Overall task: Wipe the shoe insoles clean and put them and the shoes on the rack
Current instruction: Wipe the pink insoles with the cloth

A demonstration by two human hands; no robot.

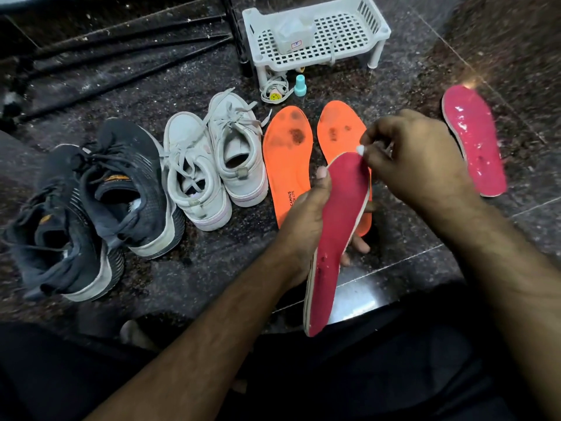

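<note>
Both hands work over a pink insole (340, 235) held up off the dark stone floor (425, 238). Left hand (306, 220) grips this insole at mid-length, thumb on the near edge and fingers wrapped round behind, their tips showing past the far side; the insole stands tilted, toe end up and heel end toward the person's lap. Right hand (419, 156) has its fingers curled and pinches a small white wad (360, 150) against the toe end of the insole. Behind the held insole two orange insoles (287, 165) lie flat side by side, both with dark smudges near the toes. A second pink insole (473, 141) lies on the floor to the right, well apart, its surface glistening wet. Left of the orange pair stand two white sneakers (212, 159), touching each other, and further left two dark sneakers (91, 202). A white plastic rack (315, 34) sits at the back with a pale container (296, 33) on its perforated shelf. Just in front of the rack stand a small teal bottle (299, 86) and a coiled white cord (274, 89).
</note>
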